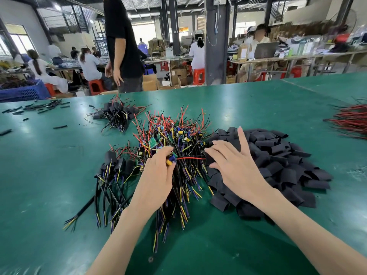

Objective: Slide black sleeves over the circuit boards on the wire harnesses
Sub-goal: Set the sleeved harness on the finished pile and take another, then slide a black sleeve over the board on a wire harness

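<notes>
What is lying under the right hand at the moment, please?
The pile of black sleeves lies under the right hand, whose fingers pinch one sleeve at the pile's left edge. The palm covers the sleeves directly beneath, and the pile hides the green table there.

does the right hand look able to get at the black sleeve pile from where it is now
Likely yes: the right hand lies on the left edge of the sleeve pile, nothing between them, and seems to pinch one sleeve.
</notes>
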